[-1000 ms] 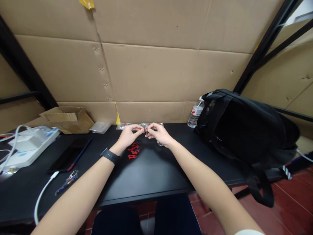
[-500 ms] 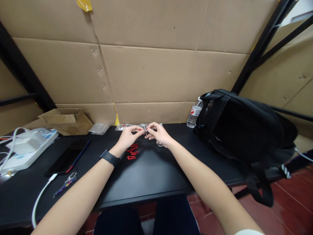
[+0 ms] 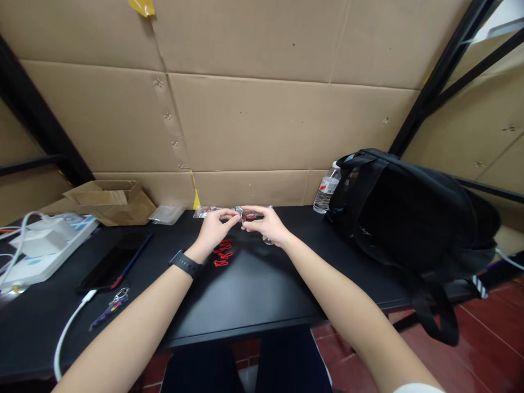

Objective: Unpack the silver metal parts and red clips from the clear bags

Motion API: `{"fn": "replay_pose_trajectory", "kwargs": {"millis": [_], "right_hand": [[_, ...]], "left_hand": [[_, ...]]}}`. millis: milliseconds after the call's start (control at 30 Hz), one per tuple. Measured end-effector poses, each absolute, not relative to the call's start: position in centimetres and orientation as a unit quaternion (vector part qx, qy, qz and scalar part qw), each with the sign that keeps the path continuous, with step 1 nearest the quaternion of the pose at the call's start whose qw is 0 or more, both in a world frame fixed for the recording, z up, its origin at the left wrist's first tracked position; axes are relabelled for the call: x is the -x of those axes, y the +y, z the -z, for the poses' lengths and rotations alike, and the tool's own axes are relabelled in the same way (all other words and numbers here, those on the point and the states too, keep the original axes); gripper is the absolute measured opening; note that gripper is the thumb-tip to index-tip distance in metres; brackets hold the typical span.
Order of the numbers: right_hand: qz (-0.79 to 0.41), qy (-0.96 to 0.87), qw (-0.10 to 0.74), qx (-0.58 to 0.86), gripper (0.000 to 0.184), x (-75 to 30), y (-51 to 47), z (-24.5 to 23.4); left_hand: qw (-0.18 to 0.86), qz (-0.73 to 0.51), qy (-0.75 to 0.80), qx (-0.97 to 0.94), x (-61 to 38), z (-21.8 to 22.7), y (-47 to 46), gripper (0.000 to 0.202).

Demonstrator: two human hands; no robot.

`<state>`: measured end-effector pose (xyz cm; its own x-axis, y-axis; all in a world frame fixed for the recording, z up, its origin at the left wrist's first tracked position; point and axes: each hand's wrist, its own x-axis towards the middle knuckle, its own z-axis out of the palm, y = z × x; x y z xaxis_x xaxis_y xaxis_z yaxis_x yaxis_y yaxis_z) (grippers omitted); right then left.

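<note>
My left hand, with a dark watch on its wrist, pinches thumb against forefinger near the back of the black table. A bit of red shows at those fingertips. My right hand faces it, thumb and fingers curved around the other side of a small dark, shiny piece between the two hands. The piece is mostly hidden and too small to name. Several small red looped cords lie on the table below my left hand. A small clear round object sits under my right hand, partly covered.
Clear plastic packets lie behind my hands. To the left are a paper bag, a power strip, a phone and a keychain. On the right stand a water bottle and a black backpack.
The fingers of my right hand have shifted and straightened forward around the small piece. My left hand keeps its pinch in nearly the same place.
</note>
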<state>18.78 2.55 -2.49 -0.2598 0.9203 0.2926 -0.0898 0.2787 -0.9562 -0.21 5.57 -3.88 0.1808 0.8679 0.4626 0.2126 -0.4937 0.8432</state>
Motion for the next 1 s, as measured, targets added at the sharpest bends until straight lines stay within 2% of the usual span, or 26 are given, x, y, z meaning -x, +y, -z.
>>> {"fn": "replay_pose_trajectory", "kwargs": {"millis": [233,633,733,833,867,933,1000], "right_hand": [[-0.473,-0.627,0.503,0.361,0.069,-18.8,2.6,2.9],[-0.429,-0.676,0.462,0.380,0.066,-19.2,3.5,3.7],[-0.409,-0.690,0.457,0.383,0.062,-19.3,3.5,3.5],[-0.395,-0.682,0.473,0.394,0.059,-19.6,3.7,3.4],[-0.391,-0.677,0.478,0.400,0.058,-19.7,3.8,3.4],[-0.384,-0.670,0.486,0.409,0.056,-20.0,4.1,3.5],[-0.380,-0.669,0.488,0.413,0.055,-20.3,4.4,3.7]], "left_hand": [[0.333,-0.494,0.374,-0.711,0.3,4.0,5.7,0.027],[0.408,-0.432,0.344,-0.727,0.7,4.1,6.1,0.032],[0.308,-0.407,0.392,-0.765,2.9,3.4,7.1,0.037],[0.045,-0.417,0.579,-0.699,7.3,3.0,8.5,0.035],[-0.010,-0.411,0.630,-0.659,9.0,3.1,9.1,0.036],[-0.038,-0.403,0.707,-0.580,12.4,3.5,10.0,0.045],[-0.015,-0.376,0.753,-0.540,14.9,4.3,10.9,0.049]]}}
